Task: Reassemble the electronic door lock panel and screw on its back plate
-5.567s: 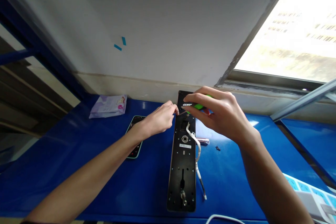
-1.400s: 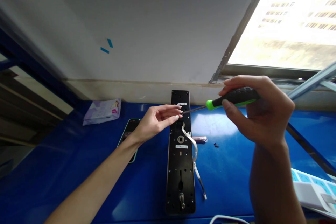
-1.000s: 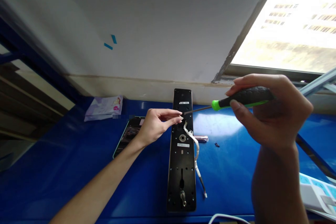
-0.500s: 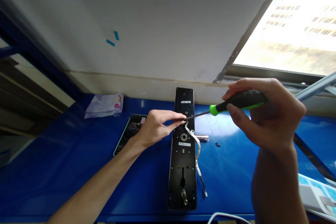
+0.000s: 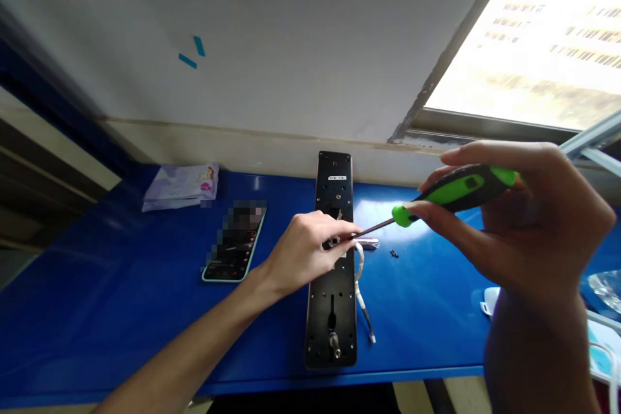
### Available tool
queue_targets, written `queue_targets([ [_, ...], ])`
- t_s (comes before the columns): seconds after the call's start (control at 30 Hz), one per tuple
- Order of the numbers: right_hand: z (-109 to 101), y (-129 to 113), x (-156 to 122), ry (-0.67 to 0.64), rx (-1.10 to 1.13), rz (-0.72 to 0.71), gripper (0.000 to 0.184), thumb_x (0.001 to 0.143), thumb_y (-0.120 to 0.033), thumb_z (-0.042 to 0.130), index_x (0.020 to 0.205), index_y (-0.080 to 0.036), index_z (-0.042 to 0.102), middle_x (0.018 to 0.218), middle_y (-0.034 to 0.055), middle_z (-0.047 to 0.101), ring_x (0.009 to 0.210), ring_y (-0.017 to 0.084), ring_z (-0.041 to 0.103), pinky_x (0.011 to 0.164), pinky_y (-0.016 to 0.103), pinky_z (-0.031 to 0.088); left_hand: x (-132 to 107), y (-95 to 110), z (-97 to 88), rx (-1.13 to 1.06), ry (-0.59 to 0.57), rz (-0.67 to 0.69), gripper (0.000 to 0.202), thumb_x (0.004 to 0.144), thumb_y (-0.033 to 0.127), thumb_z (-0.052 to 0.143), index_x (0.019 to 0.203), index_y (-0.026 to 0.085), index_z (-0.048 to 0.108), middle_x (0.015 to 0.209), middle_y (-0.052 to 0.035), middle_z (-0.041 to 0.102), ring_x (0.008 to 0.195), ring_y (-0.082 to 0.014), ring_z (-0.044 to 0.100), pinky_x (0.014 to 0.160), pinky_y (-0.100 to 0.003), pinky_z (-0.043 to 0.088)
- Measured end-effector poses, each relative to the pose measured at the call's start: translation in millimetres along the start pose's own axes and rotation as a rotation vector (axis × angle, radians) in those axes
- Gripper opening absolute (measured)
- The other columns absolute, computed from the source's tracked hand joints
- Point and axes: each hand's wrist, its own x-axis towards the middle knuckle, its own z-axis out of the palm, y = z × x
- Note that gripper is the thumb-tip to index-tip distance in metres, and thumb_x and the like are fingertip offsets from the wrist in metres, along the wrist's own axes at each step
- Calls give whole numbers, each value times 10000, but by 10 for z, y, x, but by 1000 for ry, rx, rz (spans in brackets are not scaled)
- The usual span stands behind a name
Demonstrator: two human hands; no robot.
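A long black door-lock panel (image 5: 331, 297) lies lengthwise on the blue table (image 5: 121, 310), with a white ribbon cable (image 5: 359, 281) trailing off its right side. My right hand (image 5: 524, 220) is closed round a green-and-black screwdriver (image 5: 456, 191), held above the table with its shaft pointing left and down. My left hand (image 5: 310, 249) hovers over the panel's middle, thumb and fingers pinched at the screwdriver's tip; anything between them is too small to make out.
A phone (image 5: 235, 246) lies left of the panel and a purple packet (image 5: 180, 184) sits by the wall. Small dark screws (image 5: 394, 252) and a small pinkish piece (image 5: 369, 244) lie right of the panel. A white power strip (image 5: 601, 336) sits at the right edge.
My left hand has closed its pinch on the screwdriver tip and come nearer, over the panel's middle. The right hand has turned the handle, and the view has shifted.
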Motion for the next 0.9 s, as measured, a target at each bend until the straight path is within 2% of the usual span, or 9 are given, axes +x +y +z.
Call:
queue_targets([
  [0.1,10,-31,-21,20,-82,2,460,792,-224,897,1205,-321,721,981,-1,775,802,222,775,667,398,653,32,11,104,27,61,41,202,946,244,745,1127,206,826,1021,-85,830,941,-246,760,869,-377,607],
  [0.2,31,-10,-25,-13,-148,-52,448,797,-212,889,1198,-311,716,952,-8,780,761,196,766,637,347,648,67,-8,182,33,92,109,279,919,276,789,1167,149,803,1097,-122,815,1094,-277,699,957,-413,600],
  [0.3,77,32,-24,-64,-150,-95,398,815,-195,867,1171,-293,717,895,-13,784,713,182,757,610,314,639,79,-62,213,57,83,149,300,903,299,808,1169,159,794,1194,-117,802,1180,-303,639,1025,-473,577],
  [0.53,215,125,-60,-99,-133,-162,320,863,-173,812,1155,-249,705,919,19,797,711,172,767,612,275,647,49,-207,209,73,52,80,358,884,335,822,1210,190,780,1175,-113,802,1188,-321,615,1029,-513,568],
  [0.73,267,165,-95,-123,-162,-208,267,907,-184,770,1157,-238,692,857,21,785,681,163,755,577,261,628,45,-240,212,95,19,70,367,891,390,813,1185,171,787,1189,-129,796,1210,-338,601,1046,-526,556],
  [0.9,296,178,-112,-162,-164,-247,348,914,-238,790,1246,-220,690,901,53,787,682,159,725,619,284,624,44,-242,210,103,-4,70,351,914,409,785,1181,180,788,1198,-130,787,1219,-336,593,1052,-524,554],
])
